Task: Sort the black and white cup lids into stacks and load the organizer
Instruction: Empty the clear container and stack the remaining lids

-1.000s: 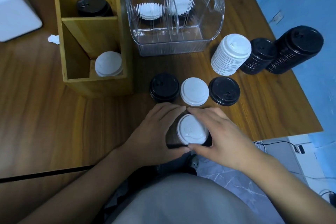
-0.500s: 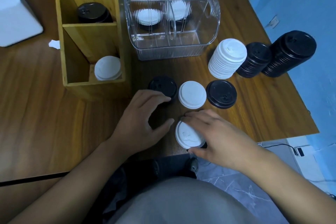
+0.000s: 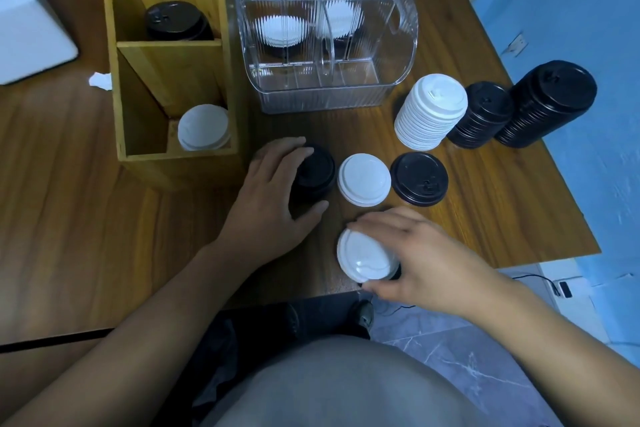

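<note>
Just beside the wooden organizer (image 3: 180, 168), left hand (image 3: 270, 204) clasps black lids (image 3: 318, 172), right hand (image 3: 427, 262) clasps a white lid (image 3: 365, 256).

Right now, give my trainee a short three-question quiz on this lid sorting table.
1. True or false: the right hand grips a white lid.
2. Which does the left hand grip? A) black lid stack B) white lid stack C) nothing
3. What colour are the front-compartment lids in the wooden organizer?

Key: 1 true; 2 A; 3 white.
</note>
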